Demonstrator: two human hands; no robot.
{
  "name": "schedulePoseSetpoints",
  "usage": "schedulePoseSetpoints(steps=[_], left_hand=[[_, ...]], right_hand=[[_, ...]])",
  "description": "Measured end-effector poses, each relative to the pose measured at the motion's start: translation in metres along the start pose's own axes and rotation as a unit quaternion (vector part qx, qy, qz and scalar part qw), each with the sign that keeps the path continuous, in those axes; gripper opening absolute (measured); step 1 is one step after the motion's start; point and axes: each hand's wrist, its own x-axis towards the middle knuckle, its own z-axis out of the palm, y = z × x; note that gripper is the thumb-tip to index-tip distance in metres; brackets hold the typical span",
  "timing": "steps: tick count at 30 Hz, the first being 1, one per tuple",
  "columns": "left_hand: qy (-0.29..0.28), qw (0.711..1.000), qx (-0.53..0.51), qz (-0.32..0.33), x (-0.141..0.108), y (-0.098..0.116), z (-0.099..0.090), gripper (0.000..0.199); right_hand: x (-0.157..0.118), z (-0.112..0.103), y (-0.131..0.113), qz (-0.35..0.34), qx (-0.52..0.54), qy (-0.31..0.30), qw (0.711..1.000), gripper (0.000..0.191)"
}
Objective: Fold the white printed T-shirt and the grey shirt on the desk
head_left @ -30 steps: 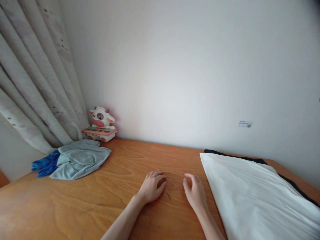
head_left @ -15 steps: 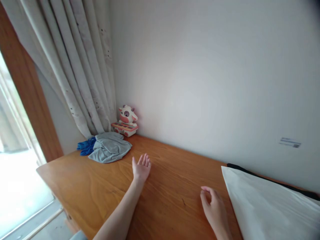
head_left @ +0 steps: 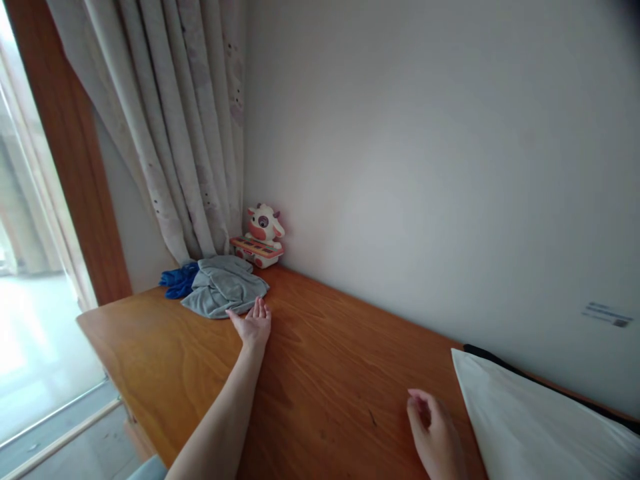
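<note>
My left hand is open, palm turned up and fingers spread, at the near right edge of the grey cloth. It holds nothing; whether the fingertips touch the cloth I cannot tell. That cloth lies crumpled on the wooden table, against a crumpled blue cloth. Low over the table's right part is my right hand, its fingers curled and its thumb tip against or very near the index fingertip. Nothing shows in the loop they form.
A cow-shaped toy keyboard stands in the back corner by the curtain. On the right lies a white cloth or sheet with a black edge behind it. The wall bounds the table's far side.
My left hand has moved left, up to the grey cloth's edge, with its thumb spread wider. My right hand has curled a little tighter. The view has shifted slightly.
</note>
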Motion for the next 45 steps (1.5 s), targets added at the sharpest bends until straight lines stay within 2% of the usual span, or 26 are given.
schedulePoseSetpoints(steps=[6,12,14,19,23,35,40,45], left_hand=[[0.005,0.999,-0.005,0.037,0.0,0.003,-0.001,0.06],[0.004,0.999,0.023,0.04,0.01,0.004,-0.004,0.022],[0.002,0.999,0.026,0.039,0.013,0.004,-0.004,0.016],[-0.017,0.999,0.013,0.027,0.012,0.005,-0.004,0.02],[-0.034,0.999,-0.001,0.04,0.007,0.006,-0.002,0.01],[-0.011,0.998,0.005,0.061,0.012,0.0,0.003,0.022],[-0.007,0.998,0.044,0.051,0.016,-0.003,0.001,0.021],[0.0,0.987,0.148,0.053,0.018,-0.015,-0.001,0.018]], right_hand=[[-0.001,-0.002,-0.003,0.007,-0.003,-0.004,1.0,0.044],[-0.002,-0.003,-0.006,-0.012,-0.013,-0.004,1.0,0.04],[-0.002,-0.004,-0.007,-0.022,-0.015,-0.009,1.0,0.039],[-0.003,-0.004,-0.009,-0.036,-0.023,-0.018,0.999,0.037],[-0.004,-0.004,-0.01,-0.052,-0.034,-0.035,0.997,0.035],[-0.005,-0.003,-0.009,-0.068,-0.054,-0.039,0.995,0.034],[-0.005,-0.004,-0.013,-0.07,-0.067,-0.043,0.994,0.034],[-0.005,-0.005,-0.017,-0.086,-0.086,-0.041,0.992,0.032]])
